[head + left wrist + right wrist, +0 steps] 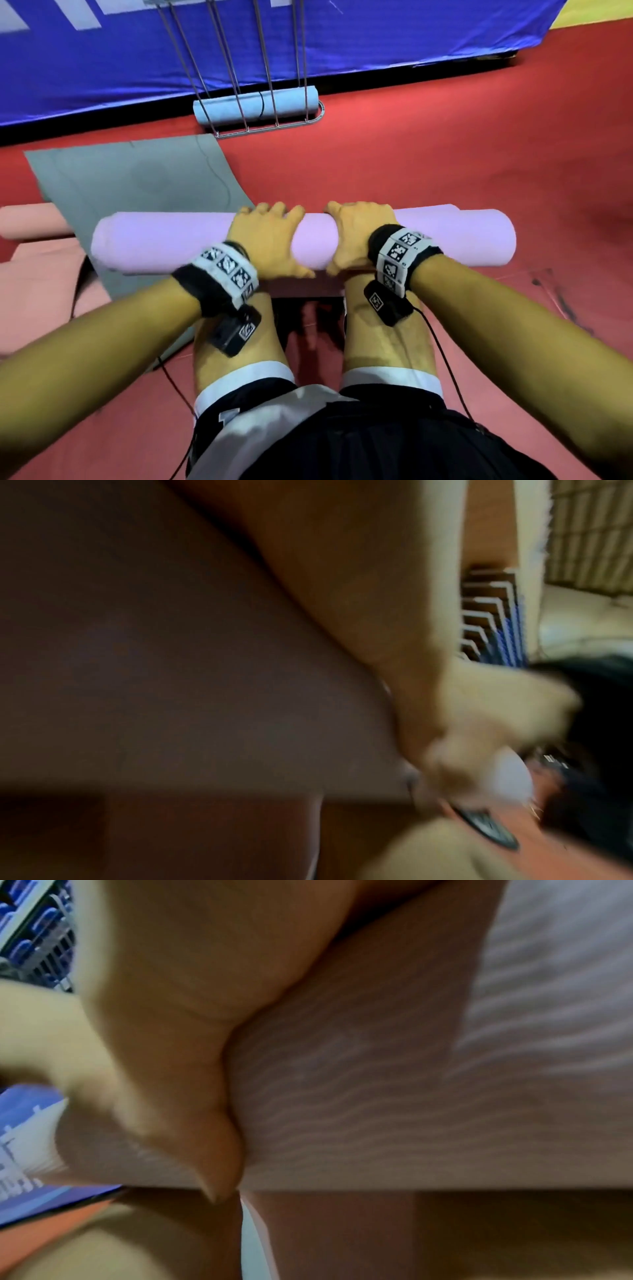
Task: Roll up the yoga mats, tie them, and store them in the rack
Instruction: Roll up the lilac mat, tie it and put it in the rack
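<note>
While the rolled lilac mat (428, 236) lies crosswise through the middle of the head view, the left hand (265, 240) and the right hand (356, 236) sit side by side on its centre, fingers curled over the far side and thumbs hooked under the near side, so both clasp the roll. Both forearms reach forward from the lower corners, each with a tagged wrist band. Left of centre a grey mat (137, 192) lies flat on the red floor (445, 164), and a pink mat (30, 267) sits at the left edge. At upper centre a pale blue rolled mat (253, 104) rests in the wire rack (270, 128) against a blue barrier (376, 34).

The left wrist view is blurred: the lilac mat (154, 669) fills the left side in shadow, with the left hand (325, 574) running across it.

In the right wrist view the right hand (178, 1001) has its thumb pressed into the ribbed lilac mat (377, 1096), which fills the right half.
</note>
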Demonstrator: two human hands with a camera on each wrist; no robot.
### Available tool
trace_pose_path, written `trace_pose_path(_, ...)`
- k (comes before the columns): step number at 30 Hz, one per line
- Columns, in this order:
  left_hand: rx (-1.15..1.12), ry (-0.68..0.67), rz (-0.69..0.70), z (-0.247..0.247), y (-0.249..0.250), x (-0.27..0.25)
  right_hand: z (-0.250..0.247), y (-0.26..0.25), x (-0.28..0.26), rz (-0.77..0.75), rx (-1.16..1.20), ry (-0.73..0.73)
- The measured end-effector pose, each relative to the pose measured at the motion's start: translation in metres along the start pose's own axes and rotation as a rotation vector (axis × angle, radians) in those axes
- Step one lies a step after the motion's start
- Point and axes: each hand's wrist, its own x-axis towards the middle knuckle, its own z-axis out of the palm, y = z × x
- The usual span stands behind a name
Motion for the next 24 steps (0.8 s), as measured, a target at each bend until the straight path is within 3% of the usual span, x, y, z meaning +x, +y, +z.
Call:
trace_pose_path(3, 0.088, 0.136, 0.003, 0.019, 0.005, -0.013, -0.012, -0.001, 0.008, 0.003, 0.000, -0.068)
trace_pose_path(8, 0.106, 0.084, 0.068, 0.003, -0.001, 0.005, -0.011, 0.005, 0.012, -0.009, 0.048, -0.042)
trace_pose_path(11, 0.116, 0.071, 0.062, 0.000, -0.002, 0.007, 0.003, 0.009, 0.007, -0.093, 0.077, 0.126)
trace_pose_path(13, 0.124, 0.064, 0.045, -0.005, -0.002, 0.006, 0.023, 0.011, -0.002, -0.152, -0.039, 0.239)
trace_pose_path(16, 0.126, 0.060, 0.029, -0.022, -0.004, 0.006, 0.043, 0.011, -0.013, -0.090, -0.208, 0.338)
trace_pose_path(19, 0.134, 0.113, -0.028, -0.057, -0.013, 0.004, 0.015, 0.009, -0.004, -0.020, -0.142, 0.481)
trace_pose_path(24, 0.127, 0.260, -0.128, -0.108, -0.040, -0.016, -0.051, -0.001, 0.018, -0.154, -0.134, 0.762)
